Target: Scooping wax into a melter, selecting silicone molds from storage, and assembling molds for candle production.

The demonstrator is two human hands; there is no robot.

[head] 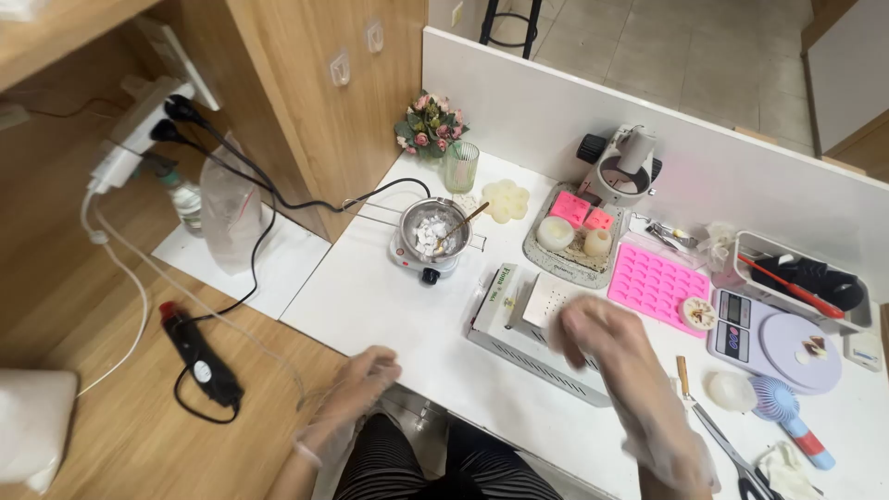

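I am holding my right hand [593, 329], gloved and blurred, just over the white box-shaped machine [532, 324] at the near part of the white surface [370, 296]; whether its grip is apart or together I cannot tell. My left hand [356, 389], also gloved, is hanging off the surface's near edge, its grip loose and apart, holding nothing. Behind the machine, a small metal pot [435, 227] of white chunks is sitting on a hotplate; a pink mould [656, 282] is lying to the right.

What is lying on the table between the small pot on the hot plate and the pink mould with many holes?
In the head view, a grey tray lies between pot and pink mould.
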